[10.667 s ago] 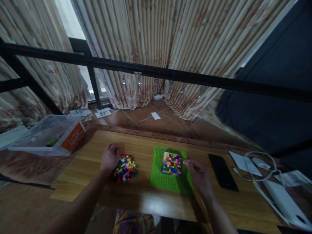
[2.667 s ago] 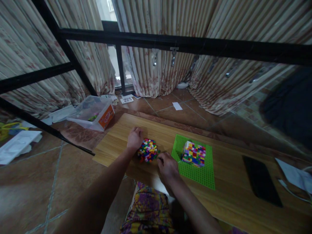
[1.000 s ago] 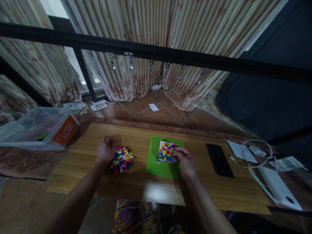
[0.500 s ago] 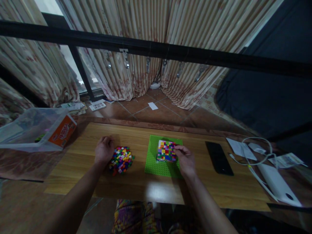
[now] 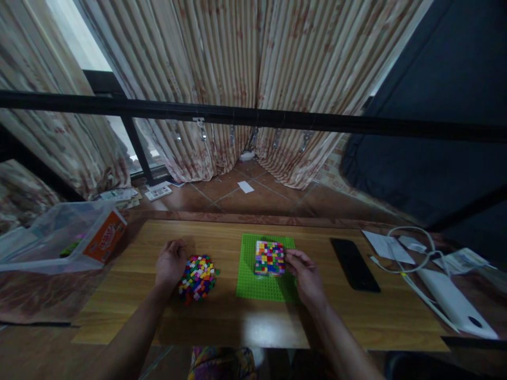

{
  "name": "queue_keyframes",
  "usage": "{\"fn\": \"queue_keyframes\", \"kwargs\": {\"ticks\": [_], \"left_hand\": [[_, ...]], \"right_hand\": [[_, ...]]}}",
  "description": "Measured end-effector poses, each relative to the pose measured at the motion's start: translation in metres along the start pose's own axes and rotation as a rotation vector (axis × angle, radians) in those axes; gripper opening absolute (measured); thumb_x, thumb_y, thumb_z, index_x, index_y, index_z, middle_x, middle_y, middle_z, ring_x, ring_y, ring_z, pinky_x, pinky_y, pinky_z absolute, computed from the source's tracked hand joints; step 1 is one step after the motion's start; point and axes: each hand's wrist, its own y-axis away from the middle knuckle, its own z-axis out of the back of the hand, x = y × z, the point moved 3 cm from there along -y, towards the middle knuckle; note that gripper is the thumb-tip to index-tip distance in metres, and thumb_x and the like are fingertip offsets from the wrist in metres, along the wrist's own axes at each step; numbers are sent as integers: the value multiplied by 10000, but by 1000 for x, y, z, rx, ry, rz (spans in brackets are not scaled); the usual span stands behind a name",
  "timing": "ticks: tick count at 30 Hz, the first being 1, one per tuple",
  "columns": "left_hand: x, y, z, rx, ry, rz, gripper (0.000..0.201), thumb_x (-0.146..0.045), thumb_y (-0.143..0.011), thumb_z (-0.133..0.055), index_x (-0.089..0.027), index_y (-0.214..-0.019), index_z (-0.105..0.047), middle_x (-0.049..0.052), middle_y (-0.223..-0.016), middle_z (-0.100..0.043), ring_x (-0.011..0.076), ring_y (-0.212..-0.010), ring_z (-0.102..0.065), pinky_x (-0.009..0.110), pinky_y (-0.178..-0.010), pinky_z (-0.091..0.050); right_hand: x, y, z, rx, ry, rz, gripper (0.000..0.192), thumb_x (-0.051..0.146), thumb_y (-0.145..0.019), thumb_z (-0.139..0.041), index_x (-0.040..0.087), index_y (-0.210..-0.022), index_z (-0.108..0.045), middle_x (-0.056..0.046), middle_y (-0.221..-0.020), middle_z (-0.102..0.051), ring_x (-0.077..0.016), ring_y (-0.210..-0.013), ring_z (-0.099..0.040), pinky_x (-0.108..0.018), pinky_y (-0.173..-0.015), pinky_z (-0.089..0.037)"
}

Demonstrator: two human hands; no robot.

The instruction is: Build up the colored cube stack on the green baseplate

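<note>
A block built from small multicoloured bricks (image 5: 270,257) sits on a green studded baseplate (image 5: 246,282). My right hand (image 5: 308,274) is at the block's right edge, fingers stretched and a little apart, with no brick visible in them; whether the fingertips touch the block I cannot tell. To the left lies a pile of loose coloured bricks (image 5: 198,278). Resting on the wood against the pile's left side is my left hand (image 5: 170,262), its fingers curled in, so anything inside them is hidden.
All this lies on a wooden board (image 5: 166,327). Right of the baseplate is a black phone (image 5: 354,265), then a white cable (image 5: 433,248) and a white power-bank-like device (image 5: 459,303). A clear plastic box (image 5: 51,232) with an orange label stands at the left. A dark rail (image 5: 253,113) crosses beyond.
My right hand has drawn back from the block's upper right corner to its right edge, and its fingers have loosened. My left hand stays beside the pile. The camera view has tilted upward.
</note>
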Motion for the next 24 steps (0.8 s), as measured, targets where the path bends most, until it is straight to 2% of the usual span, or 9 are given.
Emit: {"fn": "queue_keyframes", "kwargs": {"ticks": [5,9,13,17,24], "left_hand": [[0,0,1,17,17,8,216,-226,-841,-415,-193,-868,-627,108,-988,-662,245,-940,-631,367,-836,-513],[-1,1,5,-4,50,-7,192,-204,-820,-420,-218,-836,-611,88,-953,-661,235,-913,-642,356,-821,-525],[0,2,7,-14,107,-8,189,-190,-812,-419,-247,-800,-599,73,-916,-658,234,-887,-656,362,-796,-538],[1,2,8,-31,152,14,193,-227,-816,-415,-258,-777,-602,72,-904,-659,241,-875,-667,382,-790,-548],[1,4,18,-53,257,47,250,-351,-809,-400,-263,-782,-632,93,-910,-693,289,-915,-679,454,-857,-546]], "right_hand": [[-9,10,13,-130,103,15,334,488,-660,-756,196,-820,-722,-34,-810,-721,-161,-691,-631,-256,-584,-489],[-19,23,12,-110,231,86,383,537,-701,-715,188,-860,-732,-63,-842,-745,-211,-752,-669,-316,-653,-532],[-28,29,16,-117,298,89,429,592,-682,-699,196,-844,-741,-82,-851,-757,-263,-790,-698,-364,-701,-560],[-35,28,19,-80,361,142,414,605,-729,-638,233,-873,-749,-79,-923,-762,-280,-852,-710,-358,-749,-571],[-43,23,21,-100,390,213,408,637,-706,-606,273,-820,-751,-65,-890,-769,-297,-844,-724,-365,-744,-589]]}}
